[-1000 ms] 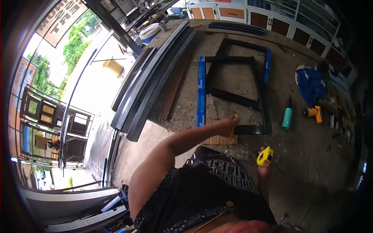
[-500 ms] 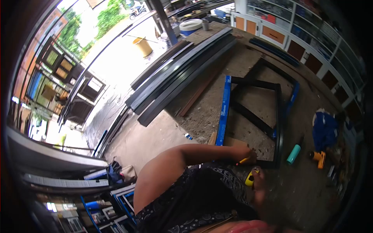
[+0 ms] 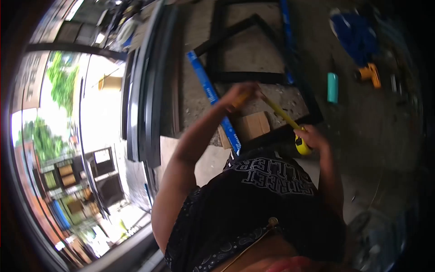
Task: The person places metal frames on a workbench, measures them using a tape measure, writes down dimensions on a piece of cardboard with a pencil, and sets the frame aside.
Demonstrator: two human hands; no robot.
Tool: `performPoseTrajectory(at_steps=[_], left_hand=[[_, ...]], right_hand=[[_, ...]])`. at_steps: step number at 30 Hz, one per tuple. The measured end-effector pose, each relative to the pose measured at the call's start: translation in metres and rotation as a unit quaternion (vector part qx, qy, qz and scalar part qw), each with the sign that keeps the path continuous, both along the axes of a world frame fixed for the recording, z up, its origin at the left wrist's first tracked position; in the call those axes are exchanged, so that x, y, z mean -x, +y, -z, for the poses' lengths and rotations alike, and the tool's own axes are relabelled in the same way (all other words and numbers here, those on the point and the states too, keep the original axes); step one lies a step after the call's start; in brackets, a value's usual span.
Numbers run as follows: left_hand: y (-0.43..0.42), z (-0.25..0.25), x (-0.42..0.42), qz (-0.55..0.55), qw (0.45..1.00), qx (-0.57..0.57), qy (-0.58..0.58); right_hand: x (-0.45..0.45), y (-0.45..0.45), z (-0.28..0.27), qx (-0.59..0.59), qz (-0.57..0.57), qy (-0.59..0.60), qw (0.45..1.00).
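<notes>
In the head view, clock positions taken from its centre, the left hand (image 3: 244, 96) is at 1 o'clock, blurred, fingers closed near the blade's free end and apparently around something yellow-orange. The right hand (image 3: 312, 136), at 3 o'clock, grips the yellow tape measure (image 3: 302, 146). Holding case and end apart draws the blade (image 3: 281, 112) out fairly straight, over the black frame (image 3: 311, 102) at 2 o'clock. A blue strip (image 3: 206, 84) runs along its left side, probably protective film. Cardboard (image 3: 253, 126) lies by the near left corner, perhaps to spare the finish from the gritty surface (image 3: 353, 118). A second frame (image 3: 249, 78) partly overlaps the first.

Away from the hands, towards 2 o'clock, lie a teal bottle (image 3: 333, 88), an orange tool (image 3: 371, 75) and blue cloth (image 3: 355, 38). Long dark bars (image 3: 147, 95) stand out at 10 o'clock; beyond them is daylight and greenery (image 3: 63, 79).
</notes>
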State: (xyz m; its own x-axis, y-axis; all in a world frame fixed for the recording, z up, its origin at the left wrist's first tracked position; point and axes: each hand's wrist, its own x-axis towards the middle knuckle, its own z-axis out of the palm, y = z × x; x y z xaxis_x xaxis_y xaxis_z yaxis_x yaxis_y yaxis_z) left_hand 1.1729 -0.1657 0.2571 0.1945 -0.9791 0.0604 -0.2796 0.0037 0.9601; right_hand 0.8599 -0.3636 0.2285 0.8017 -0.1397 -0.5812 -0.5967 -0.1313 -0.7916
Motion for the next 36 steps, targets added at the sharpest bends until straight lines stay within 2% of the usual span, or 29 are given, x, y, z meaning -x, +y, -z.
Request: performPoseTrajectory(at_steps=[1, 3, 5, 6, 7, 9, 10, 13, 16, 20, 21, 24, 27, 30, 31, 34, 36], left_hand=[[-0.011, -0.005, -0.03, -0.044, 0.999, -0.005, -0.026], [-0.035, -0.015, -0.084, -0.228, 0.96, -0.124, 0.1], [-0.064, -0.022, -0.135, -0.339, 0.915, -0.166, 0.139], [-0.07, 0.0, -0.18, -0.302, 0.939, -0.145, 0.079], [-0.088, -0.004, -0.19, -0.332, 0.931, -0.13, 0.072], [-0.118, 0.004, -0.215, -0.253, 0.943, -0.108, -0.187], [-0.132, 0.009, -0.226, -0.202, 0.924, -0.091, -0.312], [-0.17, 0.023, -0.246, -0.166, 0.946, -0.04, -0.275], [-0.193, 0.035, -0.264, -0.205, 0.898, -0.005, -0.39], [-0.203, 0.056, -0.273, -0.252, 0.941, -0.091, -0.208], [-0.204, 0.059, -0.277, -0.237, 0.942, -0.112, -0.212], [-0.211, 0.014, -0.241, -0.229, 0.904, -0.217, -0.29], [-0.207, 0.028, -0.26, -0.189, 0.906, -0.173, -0.337], [-0.21, 0.019, -0.245, -0.196, 0.921, -0.192, -0.277], [-0.211, 0.018, -0.246, -0.201, 0.905, -0.205, -0.315], [-0.212, 0.019, -0.247, -0.216, 0.892, -0.215, -0.334], [-0.211, 0.03, -0.257, -0.203, 0.9, -0.175, -0.343]], right_hand=[[0.006, -0.003, 0.005, -0.018, 0.035, -0.006, 0.999], [0.016, 0.0, 0.007, -0.027, 0.073, 0.011, 0.997], [0.021, -0.005, -0.001, -0.006, 0.081, 0.056, 0.995], [0.021, -0.009, -0.005, 0.004, 0.082, 0.077, 0.994], [0.021, -0.011, -0.009, -0.002, 0.095, 0.082, 0.992], [0.017, -0.013, -0.015, -0.017, 0.123, 0.086, 0.988], [0.009, -0.013, -0.021, -0.025, 0.134, 0.088, 0.987], [-0.024, -0.004, -0.033, -0.054, 0.163, 0.075, 0.982], [-0.045, -0.004, -0.024, -0.086, 0.185, 0.037, 0.978], [-0.048, -0.008, -0.007, -0.128, 0.199, 0.041, 0.971], [-0.047, -0.008, -0.003, -0.138, 0.198, 0.045, 0.969], [-0.045, -0.014, -0.006, -0.179, 0.201, 0.058, 0.961], [-0.045, -0.017, -0.007, -0.202, 0.199, 0.037, 0.958], [-0.048, -0.026, -0.02, -0.215, 0.192, 0.059, 0.956], [-0.046, -0.026, -0.017, -0.216, 0.188, 0.054, 0.956], [-0.044, -0.026, -0.01, -0.225, 0.18, 0.049, 0.956], [-0.045, -0.028, -0.013, -0.237, 0.181, 0.062, 0.952]])
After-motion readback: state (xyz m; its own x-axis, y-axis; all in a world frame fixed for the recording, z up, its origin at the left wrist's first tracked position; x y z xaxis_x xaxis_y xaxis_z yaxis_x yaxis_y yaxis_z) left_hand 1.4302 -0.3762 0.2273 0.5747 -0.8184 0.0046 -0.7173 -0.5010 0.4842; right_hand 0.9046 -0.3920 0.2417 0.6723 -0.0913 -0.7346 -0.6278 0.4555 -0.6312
